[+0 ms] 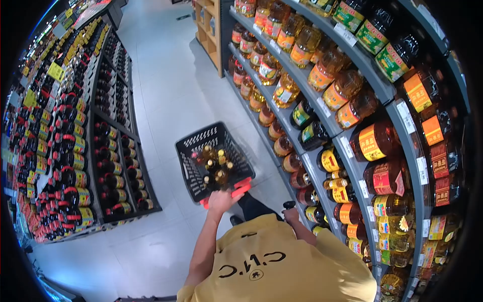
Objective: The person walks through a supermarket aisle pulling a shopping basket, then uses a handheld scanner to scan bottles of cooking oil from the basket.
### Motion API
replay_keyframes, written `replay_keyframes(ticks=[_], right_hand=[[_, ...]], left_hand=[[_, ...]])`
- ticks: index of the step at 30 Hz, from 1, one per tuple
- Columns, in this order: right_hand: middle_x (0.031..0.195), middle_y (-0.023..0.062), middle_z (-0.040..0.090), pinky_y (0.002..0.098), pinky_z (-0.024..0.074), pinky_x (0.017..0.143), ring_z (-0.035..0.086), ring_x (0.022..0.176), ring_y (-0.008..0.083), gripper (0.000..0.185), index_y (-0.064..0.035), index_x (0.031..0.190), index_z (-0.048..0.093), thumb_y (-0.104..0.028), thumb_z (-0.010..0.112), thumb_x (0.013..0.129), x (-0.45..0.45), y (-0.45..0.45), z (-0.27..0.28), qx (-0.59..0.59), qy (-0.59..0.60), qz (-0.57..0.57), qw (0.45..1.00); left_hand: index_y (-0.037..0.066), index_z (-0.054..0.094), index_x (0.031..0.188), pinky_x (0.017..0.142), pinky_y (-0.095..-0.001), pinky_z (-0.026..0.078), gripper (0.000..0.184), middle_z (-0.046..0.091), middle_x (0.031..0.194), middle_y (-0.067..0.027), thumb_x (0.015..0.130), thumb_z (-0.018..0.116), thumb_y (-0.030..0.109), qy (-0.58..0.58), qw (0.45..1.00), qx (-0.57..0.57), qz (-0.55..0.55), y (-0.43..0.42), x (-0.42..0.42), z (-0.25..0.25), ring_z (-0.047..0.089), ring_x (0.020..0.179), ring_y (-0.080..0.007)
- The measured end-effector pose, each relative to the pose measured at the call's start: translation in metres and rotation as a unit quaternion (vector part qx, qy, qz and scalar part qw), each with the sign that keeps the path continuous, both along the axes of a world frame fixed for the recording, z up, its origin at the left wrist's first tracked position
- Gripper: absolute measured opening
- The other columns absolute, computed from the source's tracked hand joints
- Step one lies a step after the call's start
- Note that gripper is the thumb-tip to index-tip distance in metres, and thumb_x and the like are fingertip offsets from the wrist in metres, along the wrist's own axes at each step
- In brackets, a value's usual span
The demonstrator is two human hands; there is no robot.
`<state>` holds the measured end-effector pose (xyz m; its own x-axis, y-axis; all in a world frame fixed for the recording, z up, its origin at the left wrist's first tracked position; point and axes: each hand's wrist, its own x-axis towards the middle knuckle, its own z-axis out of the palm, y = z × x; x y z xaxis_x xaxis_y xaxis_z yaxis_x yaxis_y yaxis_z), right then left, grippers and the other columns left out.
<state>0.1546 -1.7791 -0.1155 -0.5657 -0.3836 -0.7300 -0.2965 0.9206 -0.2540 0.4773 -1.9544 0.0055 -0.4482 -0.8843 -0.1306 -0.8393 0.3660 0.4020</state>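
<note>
A black shopping basket (pixel 189 173) with red handles (pixel 242 187) is in front of my body, above the floor. Several bottles (pixel 215 164) with pale caps stand in it. My left hand (pixel 220 202) is closed around the red handle at the basket's near side. To the right, beside the yellow shirt, my right hand (pixel 291 215) is closed at a small dark object (pixel 289 205); what this object is cannot be made out.
Shelves (pixel 329 118) of oil bottles line the right side. On the left stands a display (pixel 95 126) of dark bottles with red caps. A pale tiled floor (pixel 166 75) runs between them, with a wooden shelf unit (pixel 207 35) farther on.
</note>
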Motion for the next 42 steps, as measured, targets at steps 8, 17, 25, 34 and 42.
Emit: replay_keyframes(ticks=[8, 17, 25, 34, 42], right_hand=[[0.070, 0.0111, 0.071, 0.0351, 0.0551, 0.055, 0.069, 0.057, 0.0219, 0.030, 0.0001, 0.081, 0.071, -0.030, 0.071, 0.078, -0.010, -0.124, -0.047, -0.024, 0.003, 0.058, 0.998], [0.106, 0.0201, 0.071, 0.0423, 0.0530, 0.090, 0.068, 0.104, 0.0339, 0.040, -0.0027, 0.104, 0.071, -0.030, 0.066, 0.075, -0.023, -0.269, -0.005, -0.012, -0.061, 0.052, 0.997], [0.097, 0.0181, 0.073, 0.0412, 0.0552, 0.085, 0.071, 0.095, 0.0310, 0.039, -0.0022, 0.101, 0.071, -0.031, 0.066, 0.075, -0.024, -0.287, -0.004, 0.005, -0.027, 0.042, 0.999], [0.078, 0.0122, 0.072, 0.0370, 0.0568, 0.066, 0.072, 0.069, 0.0236, 0.029, -0.0034, 0.094, 0.071, -0.025, 0.065, 0.076, -0.024, -0.254, -0.027, 0.036, -0.047, -0.013, 0.998], [0.069, 0.0097, 0.070, 0.0344, 0.0551, 0.057, 0.069, 0.058, 0.0201, 0.026, 0.0000, 0.082, 0.071, -0.026, 0.073, 0.078, 0.020, -0.287, -0.018, 0.025, -0.019, -0.068, 0.997]], left_hand=[[0.007, 0.068, 0.064, 0.049, -0.0442, 0.053, 0.060, 0.062, 0.054, -0.0150, 0.079, 0.065, 0.065, 0.011, 0.998, -0.063, -0.012, -0.064, 0.016, -0.021, 0.064, 0.049, -0.0347], [0.010, 0.070, 0.063, 0.049, -0.0417, 0.053, 0.064, 0.062, 0.052, -0.0109, 0.075, 0.063, 0.073, -0.081, 0.996, -0.041, 0.016, -0.132, 0.023, -0.025, 0.065, 0.050, -0.0301], [0.009, 0.066, 0.060, 0.045, -0.0419, 0.052, 0.064, 0.063, 0.054, -0.0093, 0.078, 0.063, 0.070, -0.063, 0.994, -0.087, -0.016, -0.188, 0.039, -0.033, 0.065, 0.047, -0.0289], [0.010, 0.069, 0.067, 0.052, -0.0432, 0.055, 0.064, 0.067, 0.060, -0.0115, 0.080, 0.058, 0.072, -0.088, 0.996, -0.012, -0.018, -0.249, 0.044, -0.010, 0.067, 0.054, -0.0315], [0.009, 0.069, 0.067, 0.049, -0.0429, 0.054, 0.063, 0.063, 0.054, -0.0125, 0.084, 0.057, 0.069, -0.066, 0.995, -0.057, -0.044, -0.287, 0.058, -0.016, 0.066, 0.051, -0.0315]])
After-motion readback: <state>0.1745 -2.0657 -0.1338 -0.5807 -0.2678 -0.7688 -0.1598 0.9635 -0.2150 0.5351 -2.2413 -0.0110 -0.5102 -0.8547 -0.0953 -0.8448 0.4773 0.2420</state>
